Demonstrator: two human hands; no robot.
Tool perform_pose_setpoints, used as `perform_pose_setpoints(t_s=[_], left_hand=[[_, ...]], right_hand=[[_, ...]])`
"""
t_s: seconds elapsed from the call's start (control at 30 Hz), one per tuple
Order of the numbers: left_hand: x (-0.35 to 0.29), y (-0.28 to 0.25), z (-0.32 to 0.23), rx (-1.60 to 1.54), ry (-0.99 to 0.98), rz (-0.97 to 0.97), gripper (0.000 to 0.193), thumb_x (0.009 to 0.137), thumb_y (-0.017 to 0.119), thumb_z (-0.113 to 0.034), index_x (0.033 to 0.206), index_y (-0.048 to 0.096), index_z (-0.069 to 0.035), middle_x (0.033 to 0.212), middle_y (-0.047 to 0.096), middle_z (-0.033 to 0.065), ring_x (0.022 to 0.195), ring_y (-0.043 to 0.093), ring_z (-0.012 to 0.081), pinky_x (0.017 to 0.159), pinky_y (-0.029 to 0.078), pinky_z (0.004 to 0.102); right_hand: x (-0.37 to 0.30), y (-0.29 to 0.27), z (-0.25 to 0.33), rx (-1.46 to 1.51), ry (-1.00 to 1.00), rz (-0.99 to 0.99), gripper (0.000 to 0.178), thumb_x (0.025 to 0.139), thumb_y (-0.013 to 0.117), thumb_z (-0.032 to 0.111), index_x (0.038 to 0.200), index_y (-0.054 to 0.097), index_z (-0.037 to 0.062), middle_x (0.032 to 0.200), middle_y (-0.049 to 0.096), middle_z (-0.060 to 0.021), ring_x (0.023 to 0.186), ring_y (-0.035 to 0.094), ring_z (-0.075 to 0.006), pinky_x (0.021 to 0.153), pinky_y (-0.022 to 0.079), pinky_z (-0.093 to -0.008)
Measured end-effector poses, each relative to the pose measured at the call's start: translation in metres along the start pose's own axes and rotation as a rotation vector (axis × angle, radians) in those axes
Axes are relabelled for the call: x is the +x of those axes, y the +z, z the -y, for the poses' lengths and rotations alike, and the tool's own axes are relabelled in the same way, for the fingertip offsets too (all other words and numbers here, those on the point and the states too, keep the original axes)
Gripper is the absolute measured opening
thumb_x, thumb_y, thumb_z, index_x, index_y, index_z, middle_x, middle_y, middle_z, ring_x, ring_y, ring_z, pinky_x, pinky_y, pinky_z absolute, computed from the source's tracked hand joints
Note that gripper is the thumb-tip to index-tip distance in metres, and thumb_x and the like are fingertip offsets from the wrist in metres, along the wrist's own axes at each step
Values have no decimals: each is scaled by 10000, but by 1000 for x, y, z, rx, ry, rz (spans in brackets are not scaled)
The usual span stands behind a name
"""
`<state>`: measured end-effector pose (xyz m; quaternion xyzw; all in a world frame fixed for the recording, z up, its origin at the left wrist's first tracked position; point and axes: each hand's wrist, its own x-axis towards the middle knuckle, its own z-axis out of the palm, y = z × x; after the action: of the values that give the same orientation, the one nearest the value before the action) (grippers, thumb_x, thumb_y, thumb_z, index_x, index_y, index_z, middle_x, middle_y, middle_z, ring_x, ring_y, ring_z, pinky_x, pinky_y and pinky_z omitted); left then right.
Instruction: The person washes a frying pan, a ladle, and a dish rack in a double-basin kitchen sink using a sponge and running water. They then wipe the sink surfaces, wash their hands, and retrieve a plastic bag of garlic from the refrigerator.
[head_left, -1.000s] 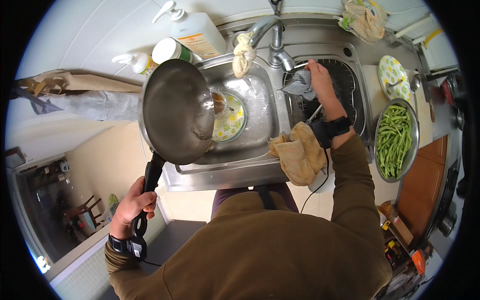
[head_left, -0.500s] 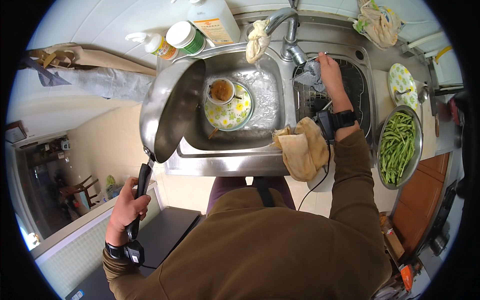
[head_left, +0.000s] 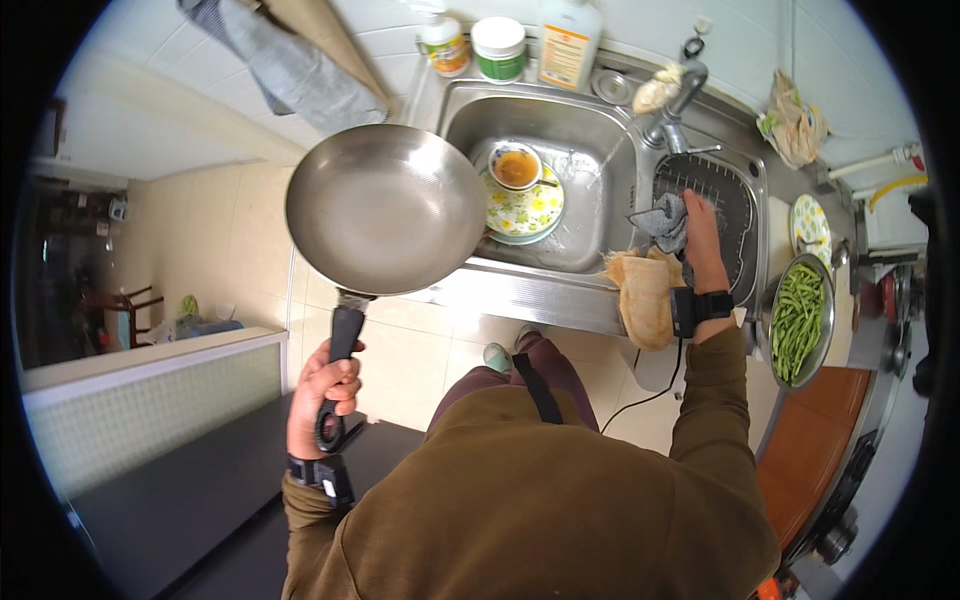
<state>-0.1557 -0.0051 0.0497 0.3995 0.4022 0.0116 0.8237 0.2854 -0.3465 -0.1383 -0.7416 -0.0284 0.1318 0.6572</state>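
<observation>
My left hand (head_left: 322,390) grips the black handle of a steel frying pan (head_left: 385,208), held level in the air to the left of the sink (head_left: 590,130), its inside bare. My right hand (head_left: 697,235) rests on the ridged draining board (head_left: 735,215) and clutches a grey cloth (head_left: 662,220). In the sink stands a flowered plate (head_left: 525,212) with a small bowl of brown liquid (head_left: 516,166) on it. A tan cloth (head_left: 645,295) hangs over the sink's front edge by my right wrist.
A metal bowl of green beans (head_left: 798,320) and a flowered plate (head_left: 810,228) sit right of the draining board. Bottles and a tub (head_left: 498,45) line the back of the sink beside the tap (head_left: 672,100). A dark counter (head_left: 180,490) lies at lower left.
The pan swung away from over the sink and tipped back to level, out to the left. My right hand stayed on the draining board with the grey cloth.
</observation>
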Motion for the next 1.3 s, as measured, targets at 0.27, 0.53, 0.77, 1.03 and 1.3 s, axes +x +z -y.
perform_pose_setpoints(t_s=[0.27, 0.53, 0.77, 1.03, 1.3], left_hand=[[4, -60, 76, -245, 83, 168, 290, 858, 520, -74, 1122, 457, 28, 661, 376, -35, 447, 317, -16, 346, 279, 139], [33, -99, 128, -214, 26, 252, 253, 879, 493, -63, 1121, 428, -25, 652, 424, 12, 474, 394, 77, 436, 360, 239], [40, -93, 141, 44, 16, 198, 274, 888, 497, -73, 1136, 410, 5, 766, 498, 70, 592, 504, 142, 595, 494, 319], [47, -106, 156, 319, 37, -119, 396, 870, 585, -132, 1212, 404, -48, 986, 527, 86, 802, 549, 165, 717, 506, 338], [36, -54, 86, 982, 861, -447, 429, 905, 531, -128, 1282, 369, -3, 1258, 389, 136, 1129, 416, 228, 891, 427, 359]], right_hand=[[-32, 53, 27, 217, -10, -3, 270, 887, 606, 293, 968, 585, 36, 870, 580, 7, 792, 507, -83, 723, 407, -230], [-69, 64, 52, 142, -119, -32, 346, 806, 682, 148, 1102, 554, 23, 924, 612, -30, 823, 572, -118, 731, 459, -266], [-54, 36, 25, 110, 1, -333, 308, 798, 570, 104, 1094, 553, 18, 904, 590, -55, 820, 526, -150, 727, 423, -281], [-13, -45, 29, 219, -123, -480, 171, 833, 523, 95, 957, 609, 14, 819, 586, -48, 709, 526, -141, 663, 427, -284], [-14, -172, 110, 980, -23, -258, 163, 896, 473, 158, 891, 567, 24, 865, 633, -115, 823, 620, -252, 784, 504, -400]])
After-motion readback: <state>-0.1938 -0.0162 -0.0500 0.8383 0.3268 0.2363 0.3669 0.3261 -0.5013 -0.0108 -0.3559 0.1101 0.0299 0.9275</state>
